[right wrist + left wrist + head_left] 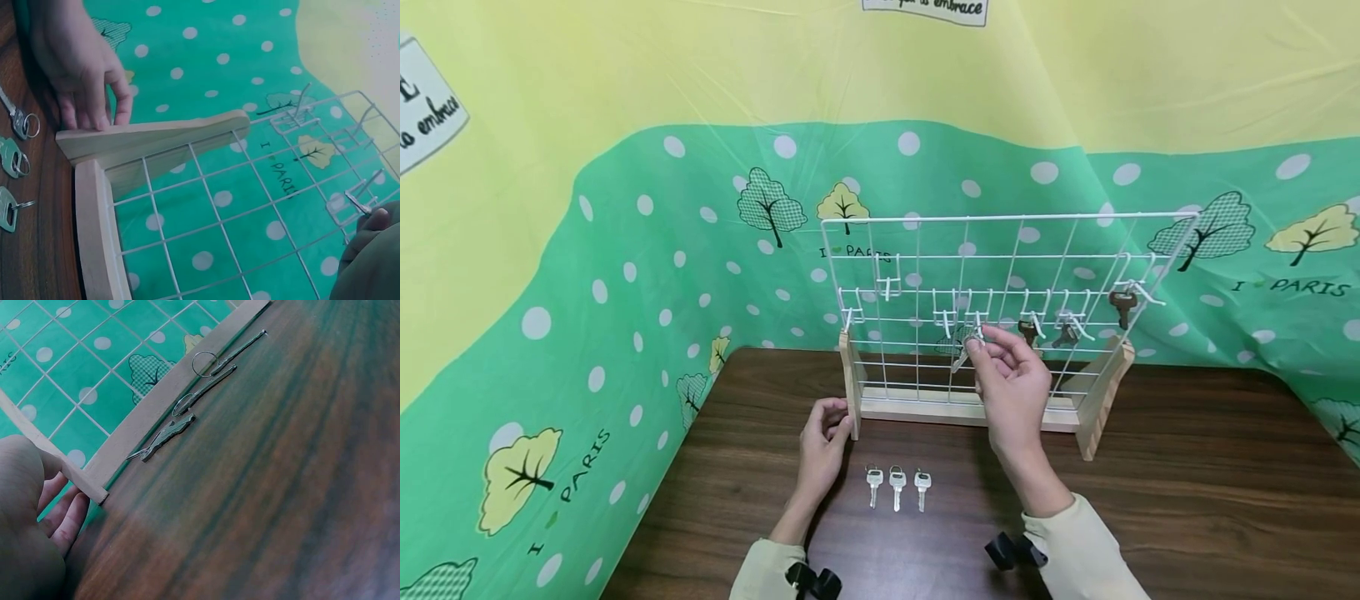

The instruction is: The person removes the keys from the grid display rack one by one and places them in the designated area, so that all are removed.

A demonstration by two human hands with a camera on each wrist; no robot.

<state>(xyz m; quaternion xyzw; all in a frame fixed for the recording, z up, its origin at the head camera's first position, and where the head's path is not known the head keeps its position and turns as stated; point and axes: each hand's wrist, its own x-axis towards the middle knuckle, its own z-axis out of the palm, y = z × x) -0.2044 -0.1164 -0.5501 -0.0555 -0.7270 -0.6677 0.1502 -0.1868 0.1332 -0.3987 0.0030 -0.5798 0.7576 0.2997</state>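
Note:
In the head view my right hand [1017, 396] pinches a silver key [959, 358] near its ring, at a white hook [976, 322] on the middle of the wire rack [917, 367]. The right wrist view shows its fingertips at a hook, the key mostly hidden. My left hand [822, 446] touches the outer face of the rack's left wooden side [852, 392]; its fingertips rest against that wood [156, 134] in the right wrist view. Three silver keys with rings, one of them the middle key [897, 482], lie in a row on the table in front of the rack.
A dark key [1123, 305] hangs at the rack's right, and two more keys [1028, 332] hang right of my right hand. Other white hooks [887, 287] sit on the grid. A patterned cloth [647, 233] stands behind the brown table [730, 500].

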